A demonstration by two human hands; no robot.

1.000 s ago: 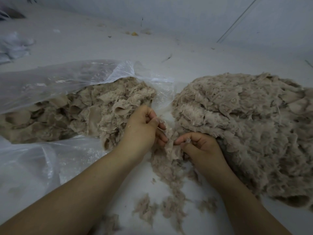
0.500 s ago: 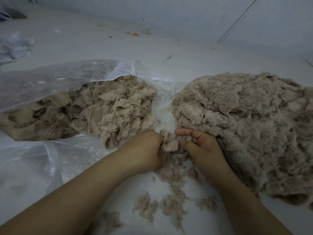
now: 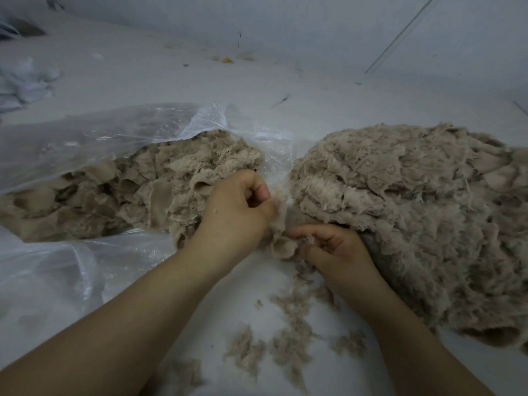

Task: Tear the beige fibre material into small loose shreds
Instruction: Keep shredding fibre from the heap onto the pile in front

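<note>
Two bare hands meet over a small clump of beige fibre [image 3: 281, 241] in the middle of the view. The left hand [image 3: 237, 210] has its fingers curled tight, pinching the upper part of the clump between thumb and fingertips. The right hand [image 3: 334, 247] lies just below and to the right, palm turned up, its fingers [image 3: 303, 231] curled over the lower part of the same clump, so the piece runs from one grip to the other.

A clear plastic bag [image 3: 114, 138] lies open on the left, holding coarser, flatter pieces of the beige material [image 3: 137, 192]; the left hand's back touches this heap at the bag's mouth. On the right sits a large fluffy pile of torn shreds [image 3: 414, 212], touching the right hand's far side. Loose tufts [image 3: 288, 332] are scattered on the pale tabletop [image 3: 314, 110] between the two forearms, near the camera. A crumpled white lump [image 3: 25, 81] lies at the far left edge.
</note>
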